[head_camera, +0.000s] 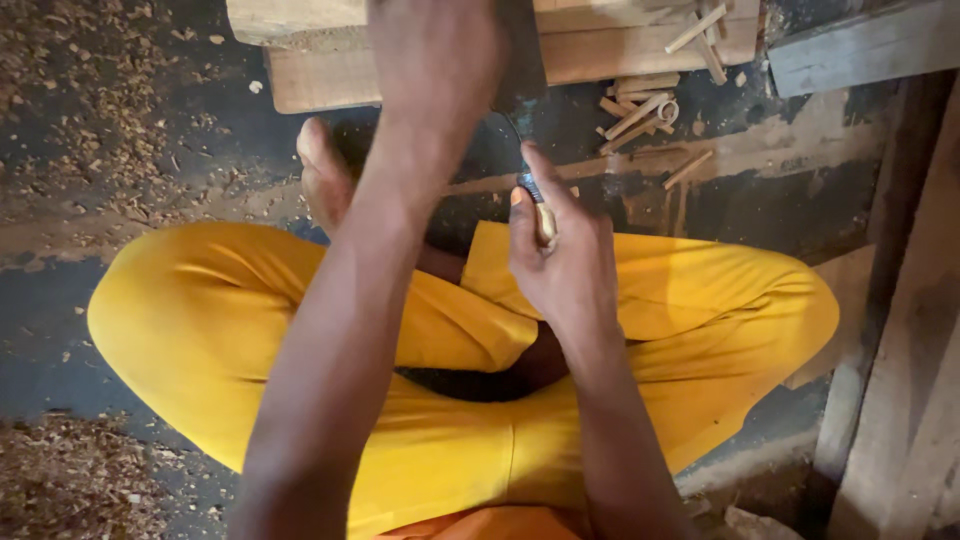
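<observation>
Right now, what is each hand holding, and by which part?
The right hand grips a small tool by its pale wooden handle. The left hand rests on a wooden block; any grip cannot be told.

Two hands: the left hand (435, 50) and the right hand (560, 255). One wooden-handled knife (538, 205). One bare foot (325, 175). Two stacked wooden blocks (320, 75). Roughly ten small cut sticks (645, 110); wood shavings (90, 100) uncountable.

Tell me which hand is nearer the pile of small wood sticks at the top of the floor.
Right. The right hand, gripping a wooden-handled tool, sits just below and left of the wood sticks. The left hand rests on the wooden block, farther to the left.
</observation>
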